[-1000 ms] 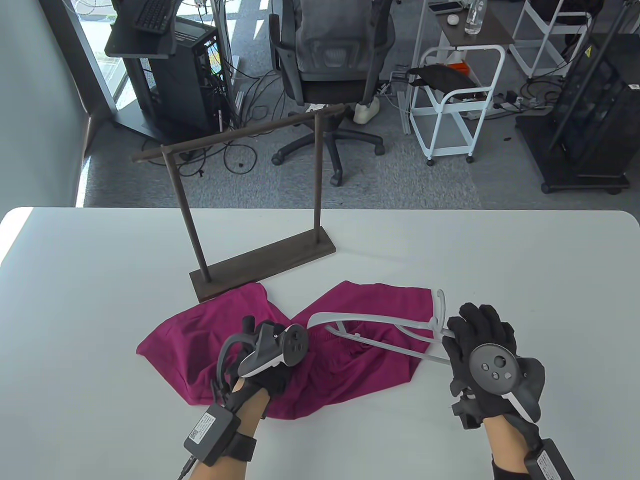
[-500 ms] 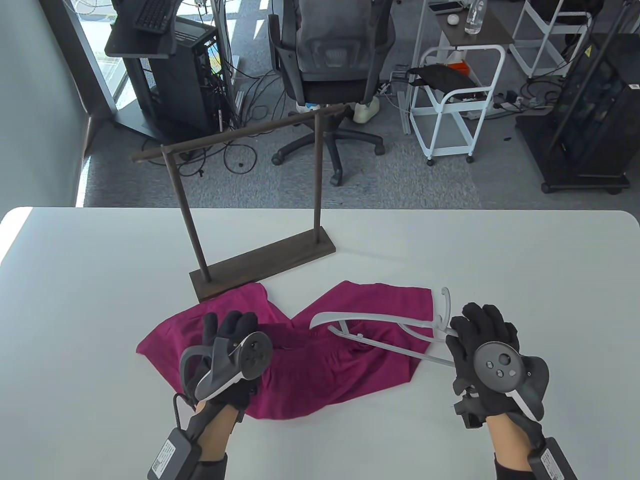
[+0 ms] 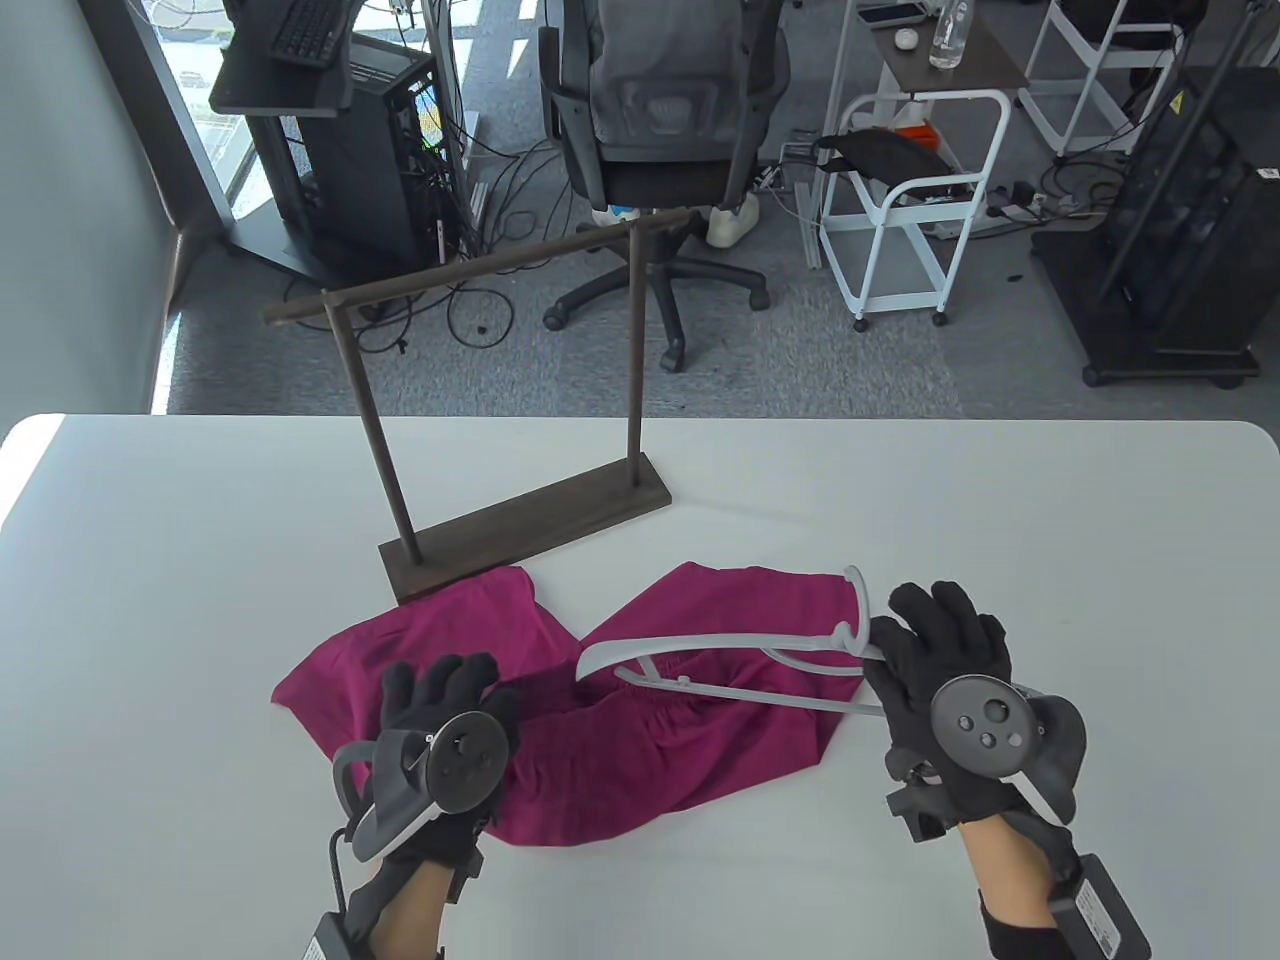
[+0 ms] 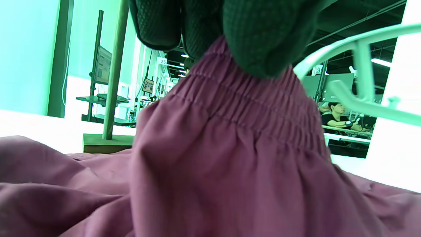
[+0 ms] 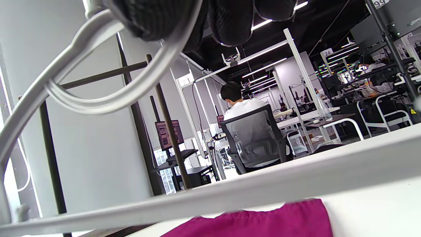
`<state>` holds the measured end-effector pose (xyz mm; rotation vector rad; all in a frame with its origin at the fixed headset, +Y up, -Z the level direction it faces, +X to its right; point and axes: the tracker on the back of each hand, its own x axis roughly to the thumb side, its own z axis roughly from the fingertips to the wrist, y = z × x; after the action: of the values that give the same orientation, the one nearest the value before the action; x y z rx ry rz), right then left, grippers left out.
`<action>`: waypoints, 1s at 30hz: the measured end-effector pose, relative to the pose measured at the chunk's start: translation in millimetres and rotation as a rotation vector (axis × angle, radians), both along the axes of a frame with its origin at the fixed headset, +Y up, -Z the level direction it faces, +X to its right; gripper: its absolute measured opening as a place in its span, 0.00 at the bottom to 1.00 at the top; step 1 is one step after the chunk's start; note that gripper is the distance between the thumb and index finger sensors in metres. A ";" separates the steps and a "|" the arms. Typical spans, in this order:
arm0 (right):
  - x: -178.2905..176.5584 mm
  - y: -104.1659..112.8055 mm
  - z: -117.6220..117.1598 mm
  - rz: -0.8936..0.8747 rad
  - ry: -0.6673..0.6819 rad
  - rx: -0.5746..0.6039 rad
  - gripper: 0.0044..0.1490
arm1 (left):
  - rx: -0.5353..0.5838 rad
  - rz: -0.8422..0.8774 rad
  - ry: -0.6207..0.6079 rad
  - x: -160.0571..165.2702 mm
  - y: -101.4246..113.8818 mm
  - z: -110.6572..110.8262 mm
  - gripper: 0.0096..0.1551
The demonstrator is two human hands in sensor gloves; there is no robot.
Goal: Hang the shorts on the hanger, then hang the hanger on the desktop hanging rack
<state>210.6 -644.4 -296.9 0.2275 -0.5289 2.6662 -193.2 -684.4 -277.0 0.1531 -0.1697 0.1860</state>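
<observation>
Magenta shorts (image 3: 700, 740) lie crumpled on the white table (image 3: 1050, 520), in front of the dark wooden rack (image 3: 520, 520). My left hand (image 3: 440, 690) sits on the left part of the shorts. In the left wrist view its fingers (image 4: 263, 39) pinch the elastic waistband (image 4: 250, 98) and hold it raised. My right hand (image 3: 905, 625) grips the grey plastic hanger (image 3: 600, 652) just below its hook, at the right edge of the shorts. The hanger is held low over the shorts, its far end reaching left towards the waistband. From the right wrist, the hook (image 5: 98, 98) loops under my fingers (image 5: 230, 23).
The rack's top bar (image 3: 480, 265) runs diagonally above its base, near the table's far edge. Beyond the table are an office chair (image 3: 670, 120), a white cart (image 3: 900, 200) and a computer stand (image 3: 330, 130). A person sits at a desk far behind.
My left hand slid left and back over the shorts from their middle and now pinches the waistband. My right hand carried the hanger a little left and further from me.
</observation>
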 end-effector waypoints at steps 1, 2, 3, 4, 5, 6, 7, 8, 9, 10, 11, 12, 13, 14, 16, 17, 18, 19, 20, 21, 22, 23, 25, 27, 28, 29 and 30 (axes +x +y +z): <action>-5.4 2.9 -2.1 0.018 0.008 0.000 0.31 | 0.008 0.005 -0.001 0.3 0.4 0.5 0.25; -13.0 7.3 -4.8 0.043 0.018 0.001 0.31 | 0.015 0.002 -0.005 1.0 1.5 1.3 0.25; -22.6 12.1 -7.6 0.065 0.038 0.006 0.31 | 0.022 0.001 -0.009 1.9 3.0 2.4 0.25; -27.2 14.8 -9.1 0.080 0.048 0.005 0.31 | 0.030 0.004 -0.011 2.4 4.0 3.2 0.25; -34.2 18.8 -11.1 0.103 0.064 0.002 0.31 | 0.038 0.005 -0.013 3.1 5.4 4.1 0.25; -41.9 23.4 -12.3 0.123 0.083 0.004 0.31 | 0.045 0.003 -0.015 3.8 6.6 5.1 0.25; -49.6 27.1 -14.0 0.142 0.101 0.007 0.31 | 0.055 0.004 -0.018 4.3 7.0 5.8 0.24; -55.1 29.3 -15.3 0.153 0.113 0.008 0.31 | 0.065 0.005 -0.022 4.9 7.4 6.3 0.25; -64.5 32.0 -17.3 0.165 0.132 0.003 0.31 | 0.069 0.005 -0.025 5.6 7.5 6.7 0.25; -69.7 32.8 -18.3 0.168 0.139 0.003 0.31 | 0.073 0.007 -0.027 5.7 7.7 7.1 0.24; -75.7 33.4 -19.6 0.179 0.146 0.006 0.31 | 0.082 0.012 -0.029 5.9 7.9 7.6 0.24; -82.1 33.6 -21.0 0.197 0.155 0.008 0.31 | 0.087 0.017 -0.030 5.9 8.1 8.0 0.24; -88.2 32.8 -22.4 0.201 0.164 0.003 0.31 | 0.096 0.022 -0.032 5.8 8.6 8.6 0.24; -94.6 31.2 -24.2 0.201 0.173 -0.005 0.31 | 0.113 0.030 -0.030 5.8 9.5 9.4 0.24; -105.6 26.7 -28.0 0.189 0.182 -0.018 0.31 | 0.135 0.043 -0.033 6.5 10.8 10.7 0.24; -111.3 23.5 -30.5 0.181 0.188 -0.034 0.31 | 0.149 0.051 -0.038 7.1 11.1 11.4 0.24; -118.0 18.8 -33.5 0.160 0.194 -0.056 0.31 | 0.159 0.051 -0.041 7.5 11.3 11.7 0.24; -123.5 13.8 -36.0 0.132 0.203 -0.078 0.31 | 0.163 0.048 -0.041 7.7 11.4 12.0 0.24; -126.4 11.1 -37.1 0.117 0.207 -0.091 0.31 | 0.166 0.045 -0.042 7.9 11.3 12.1 0.24; -131.5 6.0 -39.1 0.100 0.211 -0.109 0.31 | 0.175 0.041 -0.040 8.0 11.3 12.5 0.24; -134.7 2.8 -40.3 0.095 0.213 -0.120 0.31 | 0.179 0.042 -0.042 8.1 11.3 12.5 0.24; -138.3 -1.7 -42.0 0.084 0.216 -0.133 0.31 | 0.180 0.046 -0.043 8.3 11.3 12.4 0.24; -144.6 -11.3 -45.8 0.027 0.222 -0.178 0.31 | 0.191 0.052 -0.046 8.7 11.5 12.5 0.24; -148.0 -20.5 -49.9 -0.039 0.237 -0.234 0.31 | 0.199 0.047 -0.047 9.1 11.8 12.6 0.24; -148.4 -22.9 -50.5 -0.060 0.241 -0.250 0.31 | 0.199 0.046 -0.048 9.2 11.8 12.6 0.24; -149.7 -29.9 -51.6 -0.116 0.248 -0.275 0.31 | 0.205 0.049 -0.055 9.4 11.6 12.8 0.24; -150.7 -34.5 -51.7 -0.141 0.252 -0.286 0.31 | 0.205 0.050 -0.059 9.6 11.3 12.7 0.24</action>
<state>59.9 -678.9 -348.5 0.4169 -0.0799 2.4889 -183.6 -673.1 -264.3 0.3561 -0.2434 0.2229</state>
